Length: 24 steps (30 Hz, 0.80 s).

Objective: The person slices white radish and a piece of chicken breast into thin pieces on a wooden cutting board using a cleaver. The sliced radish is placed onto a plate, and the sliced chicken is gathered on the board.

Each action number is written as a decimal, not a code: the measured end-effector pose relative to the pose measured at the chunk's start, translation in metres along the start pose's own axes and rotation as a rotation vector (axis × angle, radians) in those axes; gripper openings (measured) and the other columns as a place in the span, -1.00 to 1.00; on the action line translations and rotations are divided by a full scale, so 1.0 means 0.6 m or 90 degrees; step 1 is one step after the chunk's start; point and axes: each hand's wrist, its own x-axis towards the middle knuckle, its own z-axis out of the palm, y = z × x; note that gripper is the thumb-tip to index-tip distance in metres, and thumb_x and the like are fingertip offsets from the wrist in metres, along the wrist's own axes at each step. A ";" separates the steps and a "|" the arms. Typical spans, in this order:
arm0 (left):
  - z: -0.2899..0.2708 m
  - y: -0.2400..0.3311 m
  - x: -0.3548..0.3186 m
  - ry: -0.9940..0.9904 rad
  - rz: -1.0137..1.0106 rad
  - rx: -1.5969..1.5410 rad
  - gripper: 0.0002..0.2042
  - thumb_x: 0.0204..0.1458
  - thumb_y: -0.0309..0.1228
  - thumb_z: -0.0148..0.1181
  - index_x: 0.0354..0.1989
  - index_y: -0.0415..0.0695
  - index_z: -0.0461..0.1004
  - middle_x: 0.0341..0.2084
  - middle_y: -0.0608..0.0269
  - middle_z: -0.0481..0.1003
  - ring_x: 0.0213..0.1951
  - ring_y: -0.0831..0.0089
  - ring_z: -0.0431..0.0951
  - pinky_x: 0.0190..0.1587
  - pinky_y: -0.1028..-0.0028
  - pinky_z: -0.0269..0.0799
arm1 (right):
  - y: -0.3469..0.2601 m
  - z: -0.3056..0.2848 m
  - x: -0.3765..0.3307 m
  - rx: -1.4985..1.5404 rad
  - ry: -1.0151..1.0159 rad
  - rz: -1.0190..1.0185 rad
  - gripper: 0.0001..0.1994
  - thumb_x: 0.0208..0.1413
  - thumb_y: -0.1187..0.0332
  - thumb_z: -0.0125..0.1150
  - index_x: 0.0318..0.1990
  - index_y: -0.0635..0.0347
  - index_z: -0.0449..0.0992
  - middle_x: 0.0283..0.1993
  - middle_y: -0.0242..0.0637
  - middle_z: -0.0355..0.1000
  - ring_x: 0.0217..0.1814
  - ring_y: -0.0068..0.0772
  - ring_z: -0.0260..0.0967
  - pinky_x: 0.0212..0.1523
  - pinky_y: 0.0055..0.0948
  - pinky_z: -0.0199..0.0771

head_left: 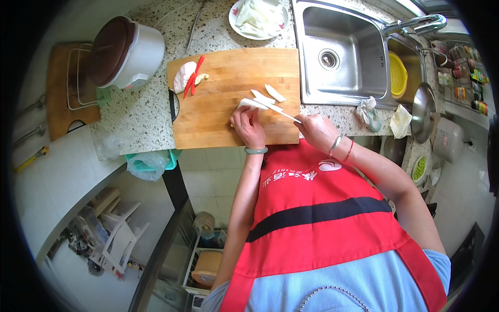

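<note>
On a wooden cutting board (218,112), my left hand (247,126) grips a white vegetable piece (250,103) with its fingers bent over the near side. My right hand (318,132) is closed around the handle of a knife (286,115). The thin blade points up and to the left, against the right part of the piece. Cut white slices (275,92) lie just beyond the blade. Toward the board's upper left are a pale pink lump of meat (183,76), red chili peppers (195,78) and a small yellowish piece (201,79), perhaps ginger or garlic.
A plate (232,25) of white slices stands behind the board. The steel sink (340,39) is at the right, with crumpled cloths (367,111) by its front edge. At the left is a rice cooker (138,57). A teal bin (169,161) hangs below the counter edge.
</note>
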 end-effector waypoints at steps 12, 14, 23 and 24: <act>-0.003 0.002 0.004 -0.009 0.025 -0.004 -0.89 -0.04 -0.59 0.25 -0.44 -0.17 0.41 -0.34 0.16 0.45 -0.20 0.13 0.40 -0.14 0.22 0.29 | -0.023 -0.014 -0.003 -0.037 -0.114 0.057 -0.74 0.25 0.26 0.01 -0.33 0.29 0.49 -0.45 0.04 0.51 -0.37 0.10 0.51 -0.35 -0.03 0.51; -0.003 0.002 0.006 -0.017 0.028 -0.006 -0.89 -0.05 -0.60 0.25 -0.45 -0.17 0.42 -0.34 0.17 0.45 -0.20 0.13 0.40 -0.14 0.22 0.30 | -0.025 -0.013 0.006 -0.043 -0.119 0.056 -0.73 0.24 0.27 0.02 -0.33 0.30 0.50 -0.44 0.05 0.51 -0.37 0.09 0.52 -0.35 -0.04 0.51; -0.013 -0.003 0.000 -0.010 0.042 0.060 -0.88 -0.13 -0.52 0.34 -0.46 -0.04 0.50 -0.28 0.27 0.48 -0.10 0.21 0.41 -0.03 0.23 0.27 | 0.012 0.058 0.037 -0.002 -0.025 0.023 -0.81 0.18 0.30 0.08 -0.30 0.25 0.48 -0.50 0.02 0.49 -0.42 0.10 0.50 -0.39 -0.05 0.50; -0.016 -0.004 -0.001 0.001 0.037 0.097 -0.87 -0.14 -0.49 0.36 -0.47 -0.01 0.50 -0.27 0.31 0.48 -0.09 0.22 0.41 -0.02 0.23 0.26 | 0.018 0.056 0.036 0.005 -0.016 0.012 -0.81 0.18 0.30 0.08 -0.30 0.25 0.48 -0.50 0.02 0.48 -0.42 0.11 0.49 -0.39 -0.05 0.50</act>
